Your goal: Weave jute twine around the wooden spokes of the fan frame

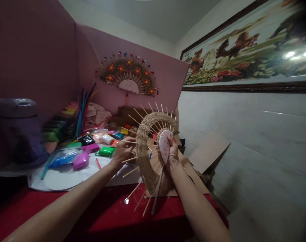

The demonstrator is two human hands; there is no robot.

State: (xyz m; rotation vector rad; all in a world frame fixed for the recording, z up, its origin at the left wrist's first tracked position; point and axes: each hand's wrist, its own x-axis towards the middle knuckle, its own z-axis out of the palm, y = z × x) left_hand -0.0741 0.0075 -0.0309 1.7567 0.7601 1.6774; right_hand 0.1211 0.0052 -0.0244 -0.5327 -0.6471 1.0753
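Observation:
A woven fan (144,143) of tan cord on thin wooden sticks is held up in front of me, tilted on its side. My right hand (173,154) grips its white half-round base (164,146), dotted with red, thumb on the front face. At the fan's left edge my left hand (123,153) closes around the sticks, its fingertips partly hidden behind the woven band. Stick ends fan out past the band on the top, left and bottom. Near the lower stick tips a small shiny round piece (126,201) shows. A pale flat strip (157,195) hangs at the lower end.
Bright clay packets (106,151) and a white disc (63,179) lie on the red-covered table (97,215). Pipe cleaners (84,107) stand behind; a purple flask (19,134) is leftmost. A finished flowered fan (129,75) hangs on the pink panel. Cardboard (209,151) leans right.

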